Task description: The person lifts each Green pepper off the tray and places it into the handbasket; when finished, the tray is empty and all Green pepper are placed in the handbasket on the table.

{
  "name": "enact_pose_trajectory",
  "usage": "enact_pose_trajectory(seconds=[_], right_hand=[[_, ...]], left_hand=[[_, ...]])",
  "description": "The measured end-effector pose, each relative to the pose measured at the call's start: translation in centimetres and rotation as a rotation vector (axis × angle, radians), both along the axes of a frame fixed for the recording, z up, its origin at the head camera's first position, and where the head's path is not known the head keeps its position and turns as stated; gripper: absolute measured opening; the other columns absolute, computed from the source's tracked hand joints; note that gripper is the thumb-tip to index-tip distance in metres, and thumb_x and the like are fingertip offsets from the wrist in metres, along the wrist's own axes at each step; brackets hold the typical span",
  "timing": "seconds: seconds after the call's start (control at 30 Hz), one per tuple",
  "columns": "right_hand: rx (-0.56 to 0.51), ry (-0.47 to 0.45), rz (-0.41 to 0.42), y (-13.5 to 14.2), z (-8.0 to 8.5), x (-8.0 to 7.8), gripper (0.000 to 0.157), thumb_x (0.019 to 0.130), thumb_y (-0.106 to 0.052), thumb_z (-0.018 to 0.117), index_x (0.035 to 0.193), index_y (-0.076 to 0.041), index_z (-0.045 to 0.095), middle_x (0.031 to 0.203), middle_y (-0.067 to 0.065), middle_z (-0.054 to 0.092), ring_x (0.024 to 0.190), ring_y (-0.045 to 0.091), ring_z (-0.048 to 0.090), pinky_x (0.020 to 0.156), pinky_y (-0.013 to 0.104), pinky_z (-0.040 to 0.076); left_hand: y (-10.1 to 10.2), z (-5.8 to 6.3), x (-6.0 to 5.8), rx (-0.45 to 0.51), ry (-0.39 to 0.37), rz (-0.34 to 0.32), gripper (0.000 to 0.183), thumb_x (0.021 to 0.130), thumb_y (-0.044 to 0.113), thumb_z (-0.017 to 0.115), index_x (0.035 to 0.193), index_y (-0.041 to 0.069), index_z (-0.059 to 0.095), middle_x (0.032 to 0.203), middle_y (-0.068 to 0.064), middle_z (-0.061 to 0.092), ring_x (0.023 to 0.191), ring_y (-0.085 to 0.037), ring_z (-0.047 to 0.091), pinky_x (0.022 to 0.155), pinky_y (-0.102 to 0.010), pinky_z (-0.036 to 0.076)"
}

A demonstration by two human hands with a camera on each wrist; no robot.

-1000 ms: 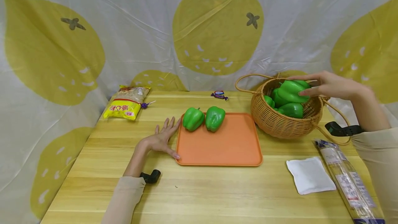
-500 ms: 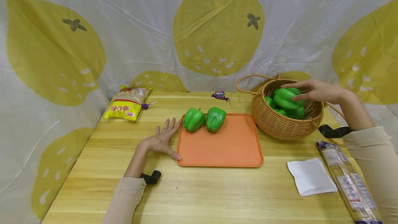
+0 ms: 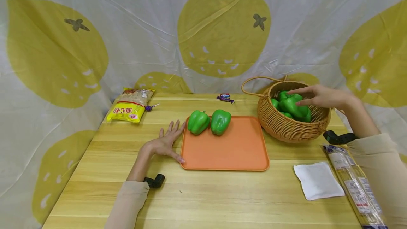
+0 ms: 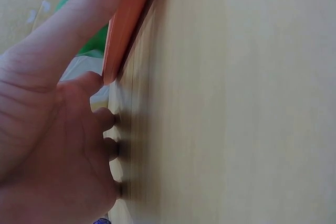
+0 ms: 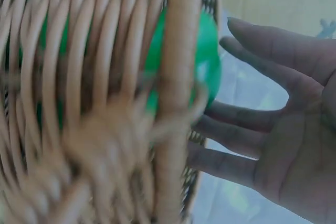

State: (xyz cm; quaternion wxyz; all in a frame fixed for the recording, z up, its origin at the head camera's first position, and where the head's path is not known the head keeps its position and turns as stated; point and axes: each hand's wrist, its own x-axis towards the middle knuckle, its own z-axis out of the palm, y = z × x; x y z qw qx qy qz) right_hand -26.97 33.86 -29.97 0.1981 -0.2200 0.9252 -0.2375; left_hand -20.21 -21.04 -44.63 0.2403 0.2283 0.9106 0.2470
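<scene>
My left hand [image 3: 163, 147] lies beside the orange tray [image 3: 225, 153], fingers spread, with thumb and index fingertip at its left edge. Two green bell peppers, a left one [image 3: 198, 123] and a right one [image 3: 220, 122], sit side by side at the tray's back left. My right hand [image 3: 329, 96] hovers over the wicker basket [image 3: 290, 131], its fingers extended around the upper pepper [image 3: 290, 105] among several green peppers inside. In the right wrist view, thumb and index finger stand apart from a pepper [image 5: 209, 61], while the lower fingers reach behind the basket rim.
The basket's looped handle [image 3: 254, 77] sticks out to its left. A yellow pasta bag [image 3: 128, 107] and a lollipop [image 3: 148, 108] lie back left, wrapped candies [image 3: 225, 98] behind the tray. A white square pad [image 3: 319, 181] and a long clear packet [image 3: 353, 186] lie front right.
My right hand has lowered the pepper into the basket, and its fingers have loosened from it. The pepper now sits deeper, tilted on the others. My left hand stays in place.
</scene>
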Motion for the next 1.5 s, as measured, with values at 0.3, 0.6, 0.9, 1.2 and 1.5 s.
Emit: enact_pose_trajectory(seconds=[0.3,0.6,0.9,1.2,1.5], right_hand=[[-0.116,0.217,-0.012,-6.0,0.9,2.3,0.066,0.093,-0.031,0.063,0.151,-0.029,0.031,0.157,0.015,0.029,0.144,0.043,0.023,0.107,0.066,0.028],[-0.236,0.239,0.040,-13.5,-1.7,4.6,0.073,0.093,-0.038,0.062,0.151,-0.043,0.018,0.160,0.004,0.025,0.146,0.031,0.026,0.110,0.062,0.030],[-0.322,0.131,0.022,-19.7,-7.3,4.6,0.075,0.092,-0.041,0.063,0.153,-0.040,0.019,0.158,0.018,0.019,0.144,0.041,0.025,0.108,0.065,0.032],[-0.339,0.101,-0.090,-22.3,-10.1,3.5,0.068,0.089,-0.034,0.069,0.150,-0.026,0.037,0.154,0.029,0.020,0.144,0.048,0.021,0.106,0.068,0.032],[-0.322,0.066,-0.145,-23.4,-11.7,3.0,0.068,0.087,-0.031,0.072,0.147,-0.026,0.042,0.147,0.027,0.033,0.122,0.043,0.049,0.094,0.053,0.049]], left_hand=[[0.0,0.1,0.1,-0.005,0.006,0.001,0.137,0.062,0.054,0.085,0.156,0.020,-0.010,0.160,-0.020,-0.021,0.145,-0.041,-0.026,0.109,-0.072,-0.015],[0.0,0.1,0.1,0.006,-0.002,0.005,0.138,0.062,0.054,0.085,0.155,0.022,-0.011,0.159,-0.019,-0.022,0.145,-0.040,-0.026,0.109,-0.071,-0.015],[0.0,0.2,0.2,-0.012,-0.006,0.012,0.138,0.062,0.056,0.084,0.155,0.024,-0.012,0.160,-0.017,-0.022,0.146,-0.038,-0.026,0.111,-0.070,-0.015],[0.1,0.1,0.0,-0.011,-0.016,0.010,0.138,0.062,0.057,0.084,0.155,0.022,-0.011,0.160,-0.017,-0.022,0.146,-0.038,-0.026,0.111,-0.070,-0.014],[0.0,0.1,0.0,-0.012,-0.003,0.006,0.139,0.061,0.057,0.084,0.155,0.020,-0.011,0.160,-0.019,-0.021,0.146,-0.040,-0.025,0.109,-0.072,-0.013]])
